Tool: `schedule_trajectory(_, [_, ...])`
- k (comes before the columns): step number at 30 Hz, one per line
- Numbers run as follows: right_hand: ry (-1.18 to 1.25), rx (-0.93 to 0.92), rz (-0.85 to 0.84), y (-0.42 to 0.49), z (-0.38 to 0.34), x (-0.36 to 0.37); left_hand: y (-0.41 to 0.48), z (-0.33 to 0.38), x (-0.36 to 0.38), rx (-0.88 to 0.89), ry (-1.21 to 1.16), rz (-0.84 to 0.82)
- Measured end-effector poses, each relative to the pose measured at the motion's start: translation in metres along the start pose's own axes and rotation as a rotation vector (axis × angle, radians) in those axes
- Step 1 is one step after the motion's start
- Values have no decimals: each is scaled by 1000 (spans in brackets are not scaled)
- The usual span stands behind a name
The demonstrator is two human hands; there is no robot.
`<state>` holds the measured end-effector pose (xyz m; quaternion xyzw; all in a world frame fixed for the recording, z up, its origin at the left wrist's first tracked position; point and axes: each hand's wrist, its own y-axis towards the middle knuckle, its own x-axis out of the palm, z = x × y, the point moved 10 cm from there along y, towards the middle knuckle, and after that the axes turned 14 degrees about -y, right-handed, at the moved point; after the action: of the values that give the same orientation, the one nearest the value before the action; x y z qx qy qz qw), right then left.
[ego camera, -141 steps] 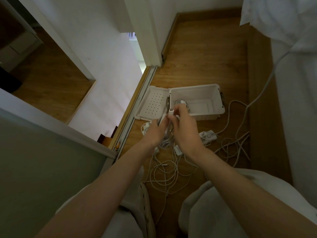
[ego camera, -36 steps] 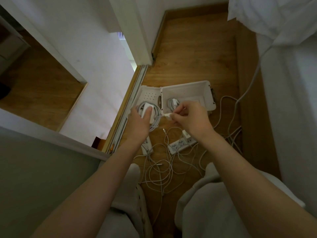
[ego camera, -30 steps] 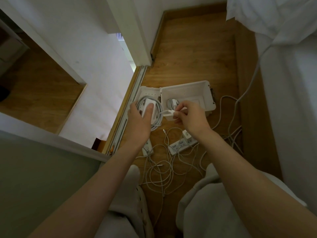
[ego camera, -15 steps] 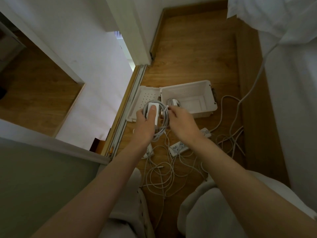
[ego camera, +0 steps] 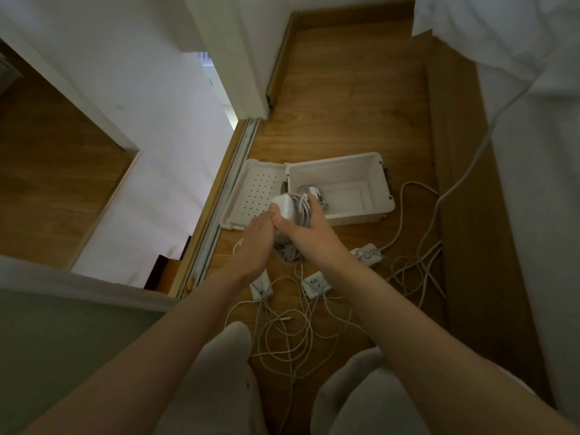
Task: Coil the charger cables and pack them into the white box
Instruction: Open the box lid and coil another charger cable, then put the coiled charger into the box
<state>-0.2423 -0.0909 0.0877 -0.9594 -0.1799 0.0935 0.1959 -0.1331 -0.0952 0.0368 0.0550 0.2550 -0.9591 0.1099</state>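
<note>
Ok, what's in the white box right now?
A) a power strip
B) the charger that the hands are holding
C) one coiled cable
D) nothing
C: one coiled cable lies at the left end of the white box. The charger, with its cable wound up, is gripped by the left hand and the right hand and is not set down.

A sliding-door track (ego camera: 235, 171) edges the wooden floor (ego camera: 345, 89) beside white bedding (ego camera: 502, 23).

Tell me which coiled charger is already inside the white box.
The small coil at the white box's lid end; the other charger is gripped by the left hand and right hand, outside it.
</note>
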Motion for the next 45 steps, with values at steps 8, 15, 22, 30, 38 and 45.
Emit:
schedule_trajectory(8, [-57, 83, 120, 62, 33, -35, 36, 25, 19, 384, 582, -104])
schedule_trajectory(15, [-370, 153, 179, 129, 104, -72, 114, -21, 52, 540, 1007, -102])
schedule_trajectory(22, [-905, 107, 283, 218, 107, -118, 181, -67, 65, 485, 1254, -161])
schedule_trajectory(30, [-1190, 275, 13, 308, 174, -124, 213, -88, 72, 642, 1298, -152])
schedule_trajectory(38, [-1316, 174, 0, 339, 199, -96, 213, -87, 69, 741, 1207, -91])
schedule_trajectory(45, [-1222, 217, -92, 333, 218, -91, 211, -84, 70, 823, 1163, -59])
